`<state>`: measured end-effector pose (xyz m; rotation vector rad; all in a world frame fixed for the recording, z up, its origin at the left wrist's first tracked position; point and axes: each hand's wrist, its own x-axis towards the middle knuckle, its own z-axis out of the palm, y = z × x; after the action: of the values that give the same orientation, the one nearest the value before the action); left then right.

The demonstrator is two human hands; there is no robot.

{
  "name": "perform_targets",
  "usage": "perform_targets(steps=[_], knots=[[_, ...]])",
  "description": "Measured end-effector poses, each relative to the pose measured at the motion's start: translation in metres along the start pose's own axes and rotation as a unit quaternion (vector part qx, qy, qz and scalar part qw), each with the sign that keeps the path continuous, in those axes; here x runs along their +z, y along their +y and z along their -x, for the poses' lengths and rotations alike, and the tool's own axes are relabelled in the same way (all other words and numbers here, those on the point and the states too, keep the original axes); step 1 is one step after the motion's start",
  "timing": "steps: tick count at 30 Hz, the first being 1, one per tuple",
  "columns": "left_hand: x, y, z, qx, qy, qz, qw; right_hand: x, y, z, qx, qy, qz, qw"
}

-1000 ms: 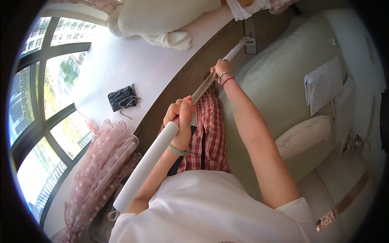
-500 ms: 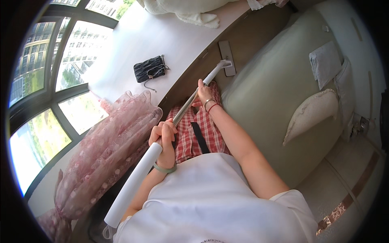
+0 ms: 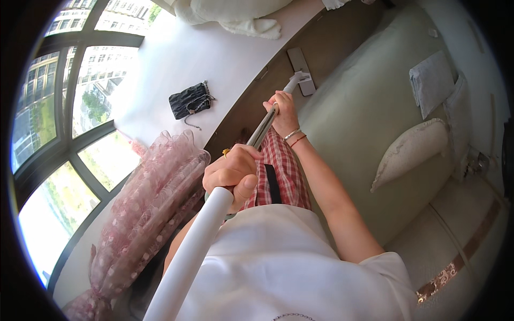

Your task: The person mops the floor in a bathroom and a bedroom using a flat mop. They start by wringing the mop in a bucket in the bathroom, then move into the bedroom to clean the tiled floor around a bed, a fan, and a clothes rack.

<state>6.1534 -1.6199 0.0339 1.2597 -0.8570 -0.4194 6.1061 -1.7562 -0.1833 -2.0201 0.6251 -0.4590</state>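
Observation:
A flat mop runs diagonally through the view, its white handle end (image 3: 187, 257) low at the left and its narrow grey head (image 3: 301, 64) on the brown floor beyond my hands. My left hand (image 3: 231, 171), with a yellow ring, is closed round the pole just above the white handle end, knuckles up. Farther along, my right hand (image 3: 282, 112) wraps the pole near its white lower section. Between the hands the metal pole (image 3: 261, 132) shows. Part of my left forearm is hidden behind the handle.
Left of the floor strip is a white window ledge (image 3: 155, 69) with a black chain-strap bag (image 3: 190, 100). A gathered pink curtain (image 3: 152, 203) hangs nearer. On the right is a bed (image 3: 348, 150) with a cushion (image 3: 412, 152) and folded cloth (image 3: 430, 83).
My left hand has turned knuckles up on the pole and risen with the handle end. My right hand has shifted slightly farther out. The mop head has barely moved.

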Motion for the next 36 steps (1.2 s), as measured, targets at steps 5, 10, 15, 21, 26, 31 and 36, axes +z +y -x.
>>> perform_targets(steps=[5,10,15,21,26,31,36], knots=[[0.019,-0.043,-0.031,0.014,0.008,0.051,0.999,-0.030,0.041,-0.044,-0.015,0.019,0.035,0.999],[0.047,-0.103,-0.071,-0.030,-0.054,-0.020,0.998,-0.067,0.121,-0.099,-0.009,-0.009,0.070,0.997],[0.065,-0.111,-0.093,-0.149,0.067,-0.085,0.983,-0.072,0.133,-0.125,0.003,-0.062,0.073,0.995],[0.051,-0.059,-0.049,-0.104,0.058,-0.111,0.987,-0.029,0.107,-0.072,-0.049,-0.040,0.044,0.997],[0.002,0.019,0.015,-0.155,0.060,-0.117,0.979,0.024,0.035,0.012,-0.033,-0.122,0.008,0.992],[-0.053,0.075,0.091,-0.196,0.116,-0.107,0.968,0.068,-0.047,0.086,-0.028,-0.225,-0.009,0.974],[-0.059,0.051,0.086,-0.126,0.067,-0.046,0.989,0.069,-0.027,0.075,-0.042,-0.208,-0.033,0.977]])
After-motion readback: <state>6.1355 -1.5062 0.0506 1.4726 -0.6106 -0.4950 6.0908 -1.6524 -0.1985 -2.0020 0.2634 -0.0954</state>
